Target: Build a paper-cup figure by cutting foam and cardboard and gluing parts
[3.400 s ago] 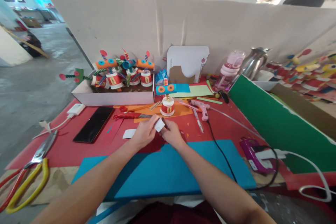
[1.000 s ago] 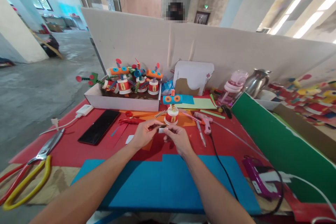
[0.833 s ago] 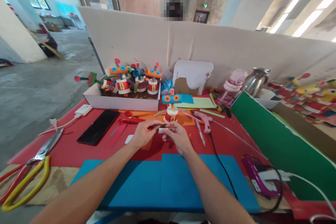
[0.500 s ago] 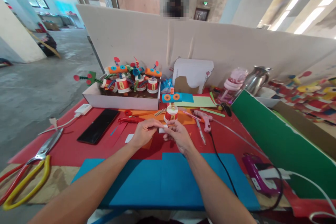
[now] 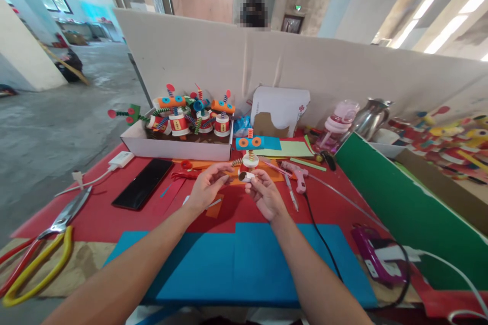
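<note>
My right hand [image 5: 265, 195] pinches a small white piece [image 5: 249, 176] with a dark oval end, just in front of a paper-cup figure [image 5: 250, 161]. That figure has a blue tube head with orange round eyes and a spring-like folded neck. To the left, my left hand [image 5: 206, 189] is apart from the piece, its fingers loosely bent and spaced, with nothing visible in them. Below it lie an orange paper piece [image 5: 215, 207] and a thin white strip [image 5: 213, 204]. A pink glue gun [image 5: 298, 175] and a white pen [image 5: 292, 194] rest right of my right hand.
A white box [image 5: 175, 148] at the back left holds several similar figures. Left are a black phone [image 5: 143, 184] and big shears [image 5: 63, 221]. A green board [image 5: 404, 213], a purple power strip [image 5: 377, 254] and cords line the right. Blue sheets [image 5: 236, 264] cover the near edge.
My hands have moved apart. The white piece is now in my right hand alone, turned so that a dark end shows. A thin white strip shows below my left hand.
</note>
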Demonstrator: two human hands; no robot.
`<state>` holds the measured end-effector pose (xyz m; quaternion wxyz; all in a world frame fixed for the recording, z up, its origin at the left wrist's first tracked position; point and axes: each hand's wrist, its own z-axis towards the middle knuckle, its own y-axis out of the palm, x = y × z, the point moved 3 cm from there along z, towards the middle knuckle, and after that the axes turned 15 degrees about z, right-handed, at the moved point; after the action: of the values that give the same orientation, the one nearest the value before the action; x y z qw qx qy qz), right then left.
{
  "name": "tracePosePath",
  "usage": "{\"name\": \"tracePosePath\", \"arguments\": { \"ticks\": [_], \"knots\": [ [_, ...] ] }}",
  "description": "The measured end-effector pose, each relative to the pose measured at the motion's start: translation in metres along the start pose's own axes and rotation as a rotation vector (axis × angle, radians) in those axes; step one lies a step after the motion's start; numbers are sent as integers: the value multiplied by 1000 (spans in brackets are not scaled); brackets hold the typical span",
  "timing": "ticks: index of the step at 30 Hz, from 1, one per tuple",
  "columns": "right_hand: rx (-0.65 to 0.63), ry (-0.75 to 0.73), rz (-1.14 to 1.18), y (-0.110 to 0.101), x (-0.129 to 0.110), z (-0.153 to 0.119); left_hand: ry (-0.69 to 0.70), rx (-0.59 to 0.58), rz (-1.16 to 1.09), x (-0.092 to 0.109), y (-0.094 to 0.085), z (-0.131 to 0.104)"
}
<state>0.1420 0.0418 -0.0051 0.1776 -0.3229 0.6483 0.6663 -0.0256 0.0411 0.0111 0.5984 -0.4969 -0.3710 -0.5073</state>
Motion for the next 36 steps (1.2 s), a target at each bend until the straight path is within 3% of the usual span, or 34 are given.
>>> {"name": "tracePosePath", "arguments": {
  "ticks": [5,11,19,27,30,36],
  "knots": [
    [-3,2,31,-1,-4,2,-10,49,35,3,-5,-2],
    [20,-57,-98,6,1,-2,45,-90,185,5,5,-5],
    [45,-79,-235,12,6,-6,117,39,226,4,6,-5],
    [44,-83,-196,20,4,-14,-101,-179,-115,10,14,-11],
    [29,-60,-166,21,7,-19,-67,-192,-153,11,16,-13],
    [82,-155,-267,21,7,-37,64,-178,18,14,17,-18]
  ]
}}
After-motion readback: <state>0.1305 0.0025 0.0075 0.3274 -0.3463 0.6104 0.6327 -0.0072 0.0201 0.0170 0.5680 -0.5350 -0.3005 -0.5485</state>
